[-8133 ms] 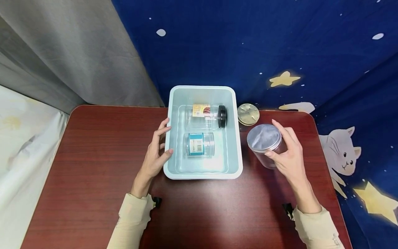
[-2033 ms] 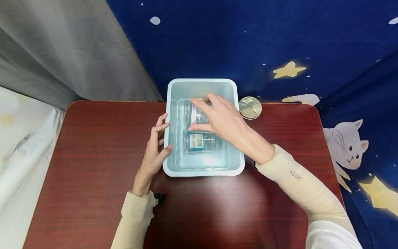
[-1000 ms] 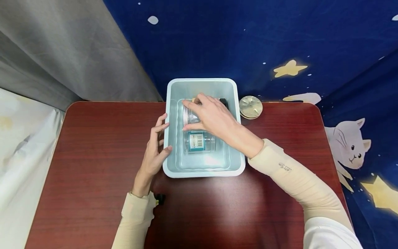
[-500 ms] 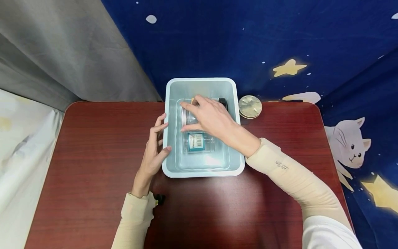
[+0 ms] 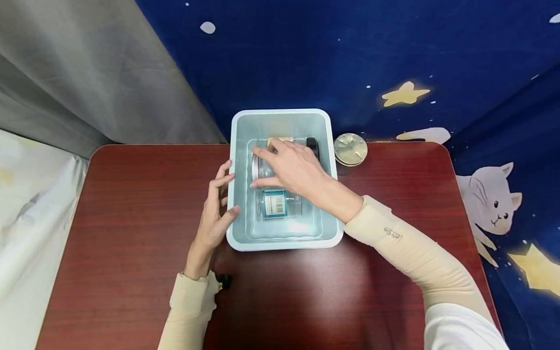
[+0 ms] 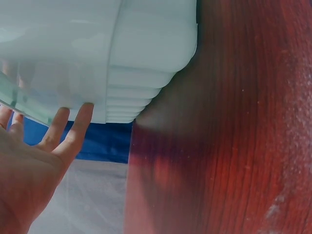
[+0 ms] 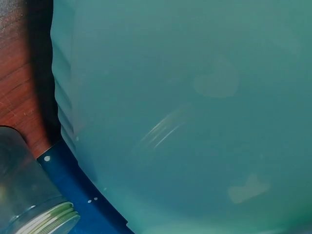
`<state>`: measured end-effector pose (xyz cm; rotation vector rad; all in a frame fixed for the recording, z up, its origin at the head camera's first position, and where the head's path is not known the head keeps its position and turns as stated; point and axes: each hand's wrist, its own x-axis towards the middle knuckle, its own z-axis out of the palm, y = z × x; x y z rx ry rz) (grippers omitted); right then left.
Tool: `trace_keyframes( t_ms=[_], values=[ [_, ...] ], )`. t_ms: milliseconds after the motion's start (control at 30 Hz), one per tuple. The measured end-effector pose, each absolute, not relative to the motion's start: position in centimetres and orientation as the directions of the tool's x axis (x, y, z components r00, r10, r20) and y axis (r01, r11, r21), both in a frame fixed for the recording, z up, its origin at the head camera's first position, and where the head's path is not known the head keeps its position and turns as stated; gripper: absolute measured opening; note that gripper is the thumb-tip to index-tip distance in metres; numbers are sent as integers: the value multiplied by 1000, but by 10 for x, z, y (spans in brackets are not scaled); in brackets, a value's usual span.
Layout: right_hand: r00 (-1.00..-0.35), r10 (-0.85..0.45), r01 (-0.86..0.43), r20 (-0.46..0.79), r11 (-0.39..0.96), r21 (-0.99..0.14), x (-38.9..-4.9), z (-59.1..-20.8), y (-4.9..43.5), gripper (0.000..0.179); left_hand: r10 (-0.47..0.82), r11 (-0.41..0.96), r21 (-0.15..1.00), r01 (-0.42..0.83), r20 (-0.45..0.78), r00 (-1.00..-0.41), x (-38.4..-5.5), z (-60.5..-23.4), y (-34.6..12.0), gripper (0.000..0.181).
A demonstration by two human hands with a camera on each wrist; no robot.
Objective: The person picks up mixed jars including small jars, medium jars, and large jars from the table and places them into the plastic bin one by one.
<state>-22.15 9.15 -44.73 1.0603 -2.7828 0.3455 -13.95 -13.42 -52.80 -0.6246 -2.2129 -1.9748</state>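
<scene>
My right hand (image 5: 290,167) reaches into a pale blue plastic tub (image 5: 284,245) and grips a clear jar (image 5: 265,167) near its silver screw lid (image 5: 255,167). That jar lies on its side with the lid to the left; much of it is hidden under the hand. Close below it lies a second clear jar with a blue label (image 5: 274,204). Behind the hand, a third jar shows its black lid (image 5: 312,146) and part of an orange label (image 5: 280,139). My left hand (image 5: 214,211) rests its extended fingers against the tub's left side, as the left wrist view also shows.
Just right of the tub, on the reddish-brown table (image 5: 144,209), stands another clear jar (image 7: 27,183) with a gold-coloured lid (image 5: 350,148). A blue curtain (image 5: 280,53) with stars hangs behind the table's back edge, a grey one (image 5: 100,73) at left.
Eight seconds ago my right hand held the silver-lidded jar upright, right of the tub; now it lies inside. Over the last two seconds it shifted left and slightly nearer. The left hand stayed.
</scene>
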Motion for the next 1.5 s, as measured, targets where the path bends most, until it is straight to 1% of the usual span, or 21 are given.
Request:
trace_keyframes(
  t_ms=[267, 667, 933, 1167, 1367, 1500],
  values=[
    [-749, -646, -663, 148, 732, -159, -218, -453, 91, 77, 229, 74, 926, 370, 345, -910, -140, -527, -133, 64],
    [-748, -657, -661, 95, 724, -199, -214, -458, 92, 76, 230, 66, 927, 369, 346, -910, -137, -530, -135, 64],
    [-755, -645, -654, 115, 735, -177, -212, -455, 95, 76, 225, 63, 930, 363, 341, -913, -133, -530, -136, 62],
    [-741, -638, -669, 208, 725, -161, -215, -449, 108, 66, 220, 50, 928, 370, 351, -910, -135, -529, -135, 63],
    [-742, -632, -669, 223, 714, -206, -216, -442, 119, 58, 218, 42, 926, 374, 357, -908, -137, -528, -133, 63],
    [-743, -620, -668, 253, 710, -223, -216, -437, 129, 56, 225, 39, 927, 372, 354, -908, -138, -527, -132, 62]
  ],
)
